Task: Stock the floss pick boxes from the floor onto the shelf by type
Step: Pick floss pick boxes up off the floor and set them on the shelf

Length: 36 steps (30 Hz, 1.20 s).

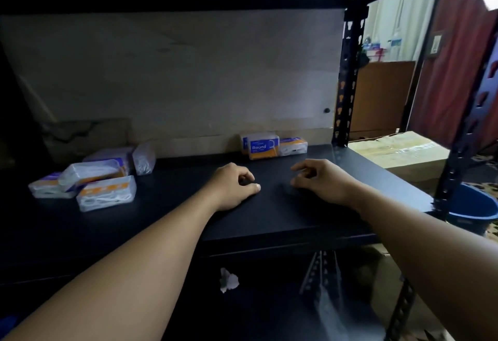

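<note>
Left pile: floss pick boxes (106, 192) lie heaped well to the left of the left hand (234, 184).
Left hand: rests on the shelf (269, 214), fingers loosely curled, holding nothing.
Surface: matte black board under both hands.
Back boxes: more boxes (262, 146) stand beyond the gap between the hands, against the pale back panel (175, 71).
Right hand: the right hand (320, 179) rests loosely curled, seemingly empty in the dim light.
Room: to its right are a slotted post (349, 76), a cardboard carton (404, 152), a blue bucket (474, 208) and a red curtain (452, 71).
</note>
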Available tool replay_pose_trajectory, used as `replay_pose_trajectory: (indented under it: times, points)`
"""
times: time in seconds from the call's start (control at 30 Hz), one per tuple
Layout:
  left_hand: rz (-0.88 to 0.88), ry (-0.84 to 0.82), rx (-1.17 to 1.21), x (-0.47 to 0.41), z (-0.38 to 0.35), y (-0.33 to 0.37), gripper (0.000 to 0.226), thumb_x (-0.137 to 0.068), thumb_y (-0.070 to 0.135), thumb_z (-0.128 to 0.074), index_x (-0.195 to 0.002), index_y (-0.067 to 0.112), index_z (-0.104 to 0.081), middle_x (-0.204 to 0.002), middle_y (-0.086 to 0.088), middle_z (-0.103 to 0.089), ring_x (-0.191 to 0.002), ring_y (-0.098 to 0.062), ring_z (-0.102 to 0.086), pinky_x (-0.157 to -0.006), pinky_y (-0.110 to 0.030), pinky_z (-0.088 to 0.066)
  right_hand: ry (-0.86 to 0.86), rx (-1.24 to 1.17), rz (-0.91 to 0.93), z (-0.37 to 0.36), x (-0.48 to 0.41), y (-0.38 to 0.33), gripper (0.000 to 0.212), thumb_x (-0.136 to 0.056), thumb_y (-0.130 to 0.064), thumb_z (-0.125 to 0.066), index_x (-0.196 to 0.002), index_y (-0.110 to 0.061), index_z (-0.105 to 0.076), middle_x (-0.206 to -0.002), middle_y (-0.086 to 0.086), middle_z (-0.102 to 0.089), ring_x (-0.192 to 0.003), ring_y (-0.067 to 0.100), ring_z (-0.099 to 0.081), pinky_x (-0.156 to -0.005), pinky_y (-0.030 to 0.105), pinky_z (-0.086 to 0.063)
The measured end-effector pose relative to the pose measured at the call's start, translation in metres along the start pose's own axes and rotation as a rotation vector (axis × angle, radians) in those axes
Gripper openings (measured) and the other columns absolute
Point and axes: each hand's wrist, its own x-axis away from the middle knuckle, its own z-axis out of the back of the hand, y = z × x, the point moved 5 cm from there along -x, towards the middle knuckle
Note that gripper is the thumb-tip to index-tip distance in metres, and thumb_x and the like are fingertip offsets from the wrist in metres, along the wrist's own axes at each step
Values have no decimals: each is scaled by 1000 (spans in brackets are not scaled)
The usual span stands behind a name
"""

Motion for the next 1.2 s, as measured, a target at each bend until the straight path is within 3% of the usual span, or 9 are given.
replay_pose_trajectory:
  times: [0.23,0.4,0.57,0.67,0.73,0.83,0.97,1.07,1.2]
  points:
    - [-5,142,-40,-62,-5,-15,43,-83,48,-72,-118,27,-62,-102,6,-58,-90,-12,-56,-77,-23,-38,275,104,-67,11,-67,24,27,-84,-30,-65,-111,-27,-70,-99,-1,-71,-95,20,-63,-76,21,-40]
    - [-29,277,-51,-90,-4,-20,46,-80,52,-72,-112,26,-50,-105,5,-56,-97,-18,-58,-79,-30,-45,367,158,-107,20,-106,41,43,-86,-42,-65,-125,-25,-62,-121,7,-66,-113,28,-58,-98,36,-47]
    - [-43,335,-139,-106,-5,-24,73,-78,61,-69,-135,29,-34,-130,-5,-48,-114,-28,-56,-86,-34,-48,288,271,-67,18,-128,45,60,-90,-39,-61,-146,-33,-40,-140,15,-44,-126,36,-48,-104,41,-41]
    - [-17,271,-129,-114,-10,-31,92,-77,69,-65,-151,40,-18,-144,-2,-30,-130,-28,-47,-100,-38,-46,182,386,-27,9,-133,43,64,-91,-43,-55,-149,-47,-29,-147,15,-38,-130,41,-44,-107,45,-40]
    - [-7,218,-137,-118,-14,-35,90,-78,73,-60,-152,46,-16,-149,0,-22,-137,-26,-40,-107,-40,-43,148,431,-37,5,-135,44,57,-91,-47,-50,-145,-52,-31,-149,13,-36,-133,40,-40,-109,48,-37]
    - [-16,188,-122,-122,-17,-37,81,-82,70,-58,-151,45,-24,-153,2,-21,-140,-23,-36,-108,-36,-40,152,413,-14,6,-133,41,51,-83,-56,-53,-132,-46,-43,-147,9,-38,-134,36,-40,-106,52,-39]
    - [-80,246,-78,-121,-13,-33,69,-81,62,-66,-136,30,-38,-138,5,-37,-124,-18,-49,-95,-34,-46,184,356,30,7,-130,37,49,-83,-51,-66,-121,-25,-49,-135,7,-49,-122,33,-51,-94,41,-45]
    - [-72,264,-39,-123,-12,-34,61,-82,59,-68,-122,23,-39,-133,3,-48,-116,-19,-54,-88,-35,-48,181,335,24,5,-130,38,50,-86,-48,-67,-120,-18,-46,-132,13,-55,-114,34,-56,-80,33,-39]
    - [-71,233,-2,-129,-13,-36,55,-85,53,-68,-116,23,-33,-128,3,-56,-112,-21,-57,-82,-31,-44,192,302,24,5,-127,36,46,-90,-51,-61,-120,-21,-46,-135,11,-50,-118,32,-54,-84,33,-38]
